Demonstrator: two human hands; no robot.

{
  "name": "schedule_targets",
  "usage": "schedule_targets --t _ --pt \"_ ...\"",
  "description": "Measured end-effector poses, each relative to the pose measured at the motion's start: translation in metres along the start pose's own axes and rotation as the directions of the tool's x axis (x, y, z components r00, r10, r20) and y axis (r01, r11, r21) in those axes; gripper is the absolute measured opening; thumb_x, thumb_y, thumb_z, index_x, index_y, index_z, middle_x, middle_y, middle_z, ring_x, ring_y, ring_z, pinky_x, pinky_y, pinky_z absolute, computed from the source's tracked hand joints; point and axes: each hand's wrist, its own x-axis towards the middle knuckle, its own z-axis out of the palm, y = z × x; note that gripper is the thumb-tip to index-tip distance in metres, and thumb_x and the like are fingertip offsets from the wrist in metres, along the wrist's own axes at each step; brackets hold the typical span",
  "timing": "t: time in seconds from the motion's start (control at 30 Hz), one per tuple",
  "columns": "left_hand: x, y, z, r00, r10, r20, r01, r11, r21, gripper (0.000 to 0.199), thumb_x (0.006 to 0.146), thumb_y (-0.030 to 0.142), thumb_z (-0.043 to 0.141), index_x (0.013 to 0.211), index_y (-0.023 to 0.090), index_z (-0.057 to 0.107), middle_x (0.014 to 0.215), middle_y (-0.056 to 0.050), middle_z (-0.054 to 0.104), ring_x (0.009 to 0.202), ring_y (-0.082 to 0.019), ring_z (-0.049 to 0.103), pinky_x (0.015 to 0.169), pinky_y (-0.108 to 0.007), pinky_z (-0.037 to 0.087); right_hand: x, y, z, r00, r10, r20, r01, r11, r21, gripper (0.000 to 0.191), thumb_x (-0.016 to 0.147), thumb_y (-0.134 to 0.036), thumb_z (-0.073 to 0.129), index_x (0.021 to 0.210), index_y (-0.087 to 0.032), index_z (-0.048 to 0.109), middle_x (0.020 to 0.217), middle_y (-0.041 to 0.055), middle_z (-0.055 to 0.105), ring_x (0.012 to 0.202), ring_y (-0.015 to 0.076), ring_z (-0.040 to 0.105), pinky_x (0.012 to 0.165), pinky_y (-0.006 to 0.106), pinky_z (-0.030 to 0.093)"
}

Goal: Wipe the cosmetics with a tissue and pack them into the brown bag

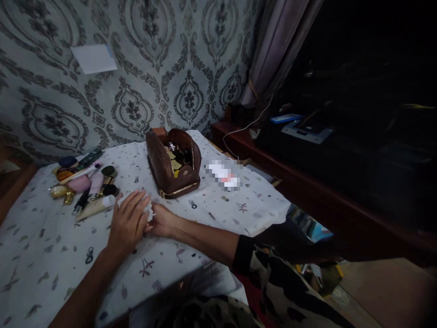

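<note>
The left hand (129,218) lies palm down with its fingers together, pressed near the fingers of the right hand (161,220). Both forearms are bare, the left reaching in from the lower left, the right crossing from a dark patterned sleeve.

Dim room, soft shadows, dark right side, slight blur, stretched edges

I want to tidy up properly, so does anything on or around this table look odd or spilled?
The cosmetics lie jumbled outside the open brown bag. The white sheet on the wall looks crooked, though camera angle may exaggerate that. I see no clear spill or damage.
</note>
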Motion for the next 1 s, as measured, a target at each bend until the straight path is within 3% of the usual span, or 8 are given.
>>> schedule_targets --t 0.13,0.37,0.47,0.57,0.7,0.8,0.9,1.0 --pt "-0.003 -0.016 -0.010 0.962 -0.268 -0.053 0.262 0.959 -0.108 0.039 0.094 0.035 0.045 0.127 0.018 0.059 0.136 -0.015 0.059 0.133 -0.029 0.049 0.114 -0.048 0.033 -0.007 -0.004 0.004 0.984 0.135 0.115 -0.140 0.989 0.038 0.044 0.102 -0.051 0.032 0.077 -0.018 0.047 0.054 -0.0028 0.050 0.037 0.0080 0.037 0.034 0.016 0.026" --pt "0.000 -0.024 -0.018 0.773 -0.626 0.101 0.616 0.704 -0.354 0.044 0.088 0.054 0.047 0.111 0.019 0.061 0.105 -0.006 0.068 0.100 -0.026 0.062 0.090 -0.035 0.047 -0.016 -0.010 0.008 0.956 0.223 0.193 -0.235 0.971 0.041 0.057 0.102 -0.058 0.015 0.081 -0.017 0.049 0.051 -0.0007 0.051 0.034 0.0079 0.036 0.031 0.014 0.024" --pt "0.004 -0.023 -0.019 0.708 -0.699 0.100 0.671 0.622 -0.404 0.038 0.087 0.057 0.047 0.085 0.021 0.059 0.074 0.001 0.058 0.072 -0.019 0.054 0.068 -0.028 0.044 -0.015 -0.005 0.010 0.965 0.220 0.140 -0.219 0.975 -0.022 0.058 0.102 -0.058 0.014 0.085 -0.017 0.051 0.054 0.0016 0.056 0.034 0.0087 0.040 0.030 0.014 0.023" --pt "0.005 -0.023 -0.018 0.667 -0.737 0.112 0.691 0.555 -0.463 0.041 0.086 0.059 0.048 0.069 0.022 0.049 0.062 0.003 0.045 0.061 -0.016 0.043 0.057 -0.027 0.037 -0.013 0.002 0.013 0.983 0.168 0.071 -0.163 0.984 -0.070 0.052 0.104 -0.053 0.023 0.089 -0.016 0.055 0.059 0.0019 0.060 0.036 0.0091 0.047 0.030 0.015 0.026" --pt "0.000 -0.028 -0.014 0.615 -0.768 0.177 0.730 0.470 -0.496 0.043 0.087 0.060 0.050 0.068 0.022 0.047 0.062 0.004 0.042 0.060 -0.014 0.041 0.055 -0.025 0.035 -0.014 0.006 0.014 0.999 0.048 0.002 -0.047 0.991 -0.122 0.042 0.099 -0.053 0.046 0.088 -0.015 0.058 0.064 -0.0014 0.058 0.042 0.0077 0.052 0.036 0.016 0.034" --pt "-0.004 -0.033 -0.011 0.547 -0.804 0.233 0.767 0.371 -0.523 0.042 0.086 0.061 0.051 0.073 0.021 0.049 0.063 0.005 0.046 0.060 -0.013 0.044 0.054 -0.024 0.036 -0.019 0.006 0.013 0.997 -0.063 0.051 0.070 0.986 -0.153 0.032 0.091 -0.046 0.064 0.102 -0.016 0.062 0.079 -0.0005 0.064 0.052 0.0068 0.058 0.045 0.016 0.042" --pt "-0.005 -0.037 -0.008 0.490 -0.844 0.216 0.778 0.312 -0.545 0.041 0.085 0.060 0.050 0.074 0.020 0.049 0.064 0.005 0.047 0.058 -0.012 0.043 0.052 -0.023 0.034 -0.023 0.006 0.013 0.985 -0.123 0.118 0.137 0.983 -0.120 0.052 0.078 -0.030 0.079 0.123 -0.022 0.053 0.100 0.0005 0.068 0.068 0.0104 0.068 0.058 0.019 0.051" --pt "-0.006 -0.043 -0.006 0.468 -0.866 0.177 0.751 0.284 -0.596 0.038 0.085 0.057 0.050 0.075 0.020 0.050 0.066 0.005 0.048 0.060 -0.013 0.045 0.056 -0.023 0.036 -0.023 0.006 0.014 0.975 -0.144 0.167 0.160 0.983 -0.086 0.058 0.076 -0.023 0.080 0.126 -0.021 0.051 0.109 0.0039 0.068 0.080 0.0141 0.073 0.071 0.024 0.057"
